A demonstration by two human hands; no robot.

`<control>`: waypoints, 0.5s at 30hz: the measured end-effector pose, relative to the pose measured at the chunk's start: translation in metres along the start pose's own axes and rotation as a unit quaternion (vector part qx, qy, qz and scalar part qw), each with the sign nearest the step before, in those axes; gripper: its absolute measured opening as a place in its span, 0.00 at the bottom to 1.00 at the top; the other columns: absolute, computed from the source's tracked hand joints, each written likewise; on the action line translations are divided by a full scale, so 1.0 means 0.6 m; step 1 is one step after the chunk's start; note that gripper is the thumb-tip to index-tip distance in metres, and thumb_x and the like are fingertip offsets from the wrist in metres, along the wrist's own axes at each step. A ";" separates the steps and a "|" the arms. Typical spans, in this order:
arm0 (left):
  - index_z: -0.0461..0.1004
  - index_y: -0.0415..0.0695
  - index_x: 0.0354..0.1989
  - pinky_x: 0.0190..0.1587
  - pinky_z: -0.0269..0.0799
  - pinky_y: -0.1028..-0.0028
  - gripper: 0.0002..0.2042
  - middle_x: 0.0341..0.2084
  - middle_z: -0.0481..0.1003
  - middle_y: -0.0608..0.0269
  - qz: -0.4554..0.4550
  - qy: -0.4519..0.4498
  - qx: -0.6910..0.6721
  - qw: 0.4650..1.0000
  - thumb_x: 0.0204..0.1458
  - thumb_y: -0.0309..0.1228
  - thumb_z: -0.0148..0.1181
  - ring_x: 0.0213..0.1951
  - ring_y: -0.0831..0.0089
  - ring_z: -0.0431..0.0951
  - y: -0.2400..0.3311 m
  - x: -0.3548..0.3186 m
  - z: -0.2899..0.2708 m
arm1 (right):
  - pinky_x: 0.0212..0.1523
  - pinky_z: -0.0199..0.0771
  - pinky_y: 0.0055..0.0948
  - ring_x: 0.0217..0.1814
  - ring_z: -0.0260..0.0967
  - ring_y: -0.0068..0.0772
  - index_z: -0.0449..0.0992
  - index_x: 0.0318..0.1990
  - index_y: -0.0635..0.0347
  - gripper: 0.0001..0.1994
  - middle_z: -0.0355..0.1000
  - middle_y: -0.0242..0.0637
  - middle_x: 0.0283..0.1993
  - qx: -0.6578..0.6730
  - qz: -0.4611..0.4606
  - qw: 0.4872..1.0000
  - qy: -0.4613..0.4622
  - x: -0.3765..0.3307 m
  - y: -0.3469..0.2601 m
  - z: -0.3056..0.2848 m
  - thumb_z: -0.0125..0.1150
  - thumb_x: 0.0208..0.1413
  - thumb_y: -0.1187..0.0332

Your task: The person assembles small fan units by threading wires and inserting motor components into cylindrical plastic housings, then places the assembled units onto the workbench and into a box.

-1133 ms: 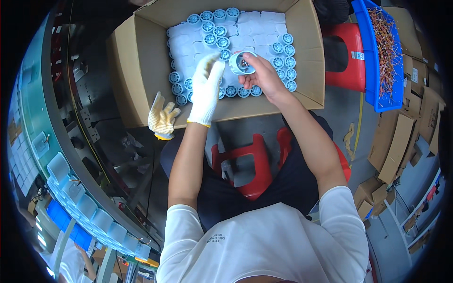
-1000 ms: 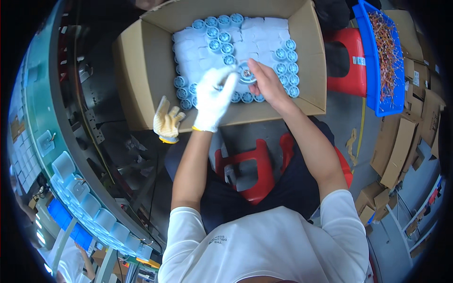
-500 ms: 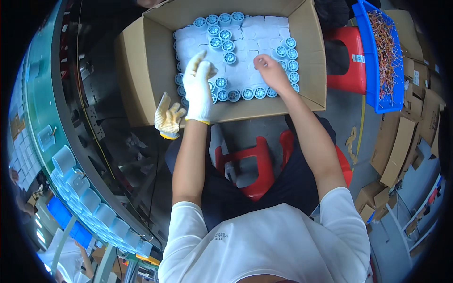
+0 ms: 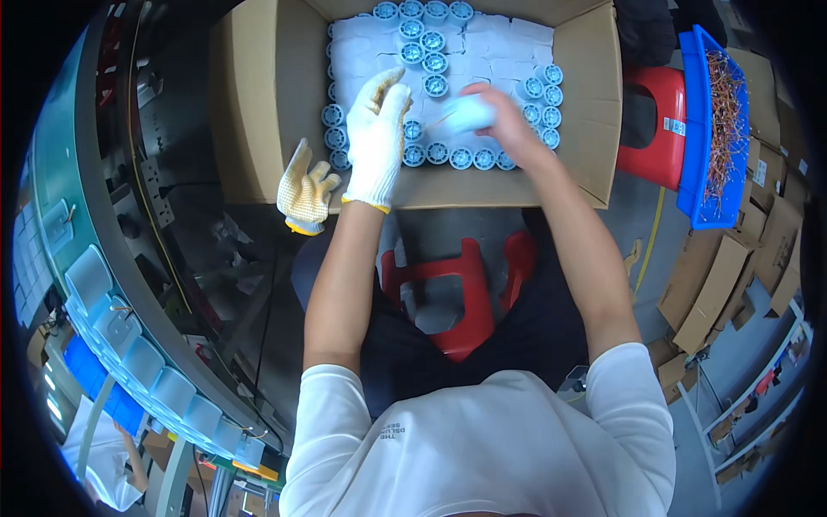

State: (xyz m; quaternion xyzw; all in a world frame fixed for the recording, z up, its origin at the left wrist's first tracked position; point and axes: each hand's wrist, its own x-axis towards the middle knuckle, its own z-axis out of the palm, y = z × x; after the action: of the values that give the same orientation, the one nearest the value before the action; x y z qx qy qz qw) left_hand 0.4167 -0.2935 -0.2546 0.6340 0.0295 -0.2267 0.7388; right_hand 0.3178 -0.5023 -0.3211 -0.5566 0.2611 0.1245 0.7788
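Observation:
An open cardboard box (image 4: 276, 103) holds white foam sheets and rows of small round blue-and-white parts (image 4: 435, 86). My left hand (image 4: 379, 129), in a white knit glove, hovers over the parts in the box's left half, fingers extended and holding nothing. My bare right hand (image 4: 504, 121) is closed around a pale blue round part (image 4: 472, 112), blurred by motion, just above the bottom row of parts. A thin wire seems to trail from that part toward my left hand.
A spare yellow-white glove (image 4: 303, 189) hangs over the box's front left edge. A red stool (image 4: 448, 293) stands under me, another red stool (image 4: 659, 129) beside a blue bin of wires (image 4: 702, 112) at right. Flat cartons (image 4: 715, 284) lie far right. A curved conveyor of grey trays (image 4: 129, 345) runs left.
Both hands dipped lower into the box, then rose; my right hand now holds a round part lifted from the rows, and my left hand has shifted slightly right.

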 end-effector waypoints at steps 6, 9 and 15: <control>0.80 0.38 0.59 0.44 0.73 0.77 0.17 0.45 0.82 0.64 0.084 -0.137 0.156 0.975 0.65 0.31 0.65 0.40 0.79 0.78 0.003 -0.047 0.032 | 0.51 0.79 0.34 0.48 0.78 0.31 0.77 0.54 0.58 0.17 0.79 0.37 0.49 0.322 0.001 0.947 -0.016 -0.120 -0.095 0.031 0.55 0.68 0.57; 0.78 0.37 0.62 0.50 0.75 0.75 0.20 0.49 0.81 0.61 0.050 -0.123 0.057 0.990 0.65 0.34 0.66 0.47 0.76 0.79 0.006 -0.053 0.056 | 0.45 0.81 0.30 0.46 0.78 0.26 0.77 0.55 0.57 0.18 0.79 0.35 0.49 0.201 -0.055 0.977 0.033 -0.108 -0.105 0.051 0.68 0.64 0.57; 0.71 0.36 0.67 0.59 0.74 0.73 0.25 0.55 0.78 0.57 -0.102 -0.142 -0.108 0.979 0.64 0.33 0.67 0.57 0.71 0.77 0.003 -0.038 0.057 | 0.56 0.77 0.36 0.56 0.76 0.36 0.78 0.55 0.61 0.33 0.79 0.36 0.53 -0.305 -0.296 0.897 0.119 -0.100 -0.089 0.070 0.88 0.44 0.56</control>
State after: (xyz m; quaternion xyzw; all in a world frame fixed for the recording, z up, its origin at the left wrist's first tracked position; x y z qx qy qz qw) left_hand 0.3886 -0.3190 -0.2386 0.5052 0.0132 -0.3843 0.7726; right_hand 0.3050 -0.4762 -0.2355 -0.8293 0.1242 -0.1056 0.5344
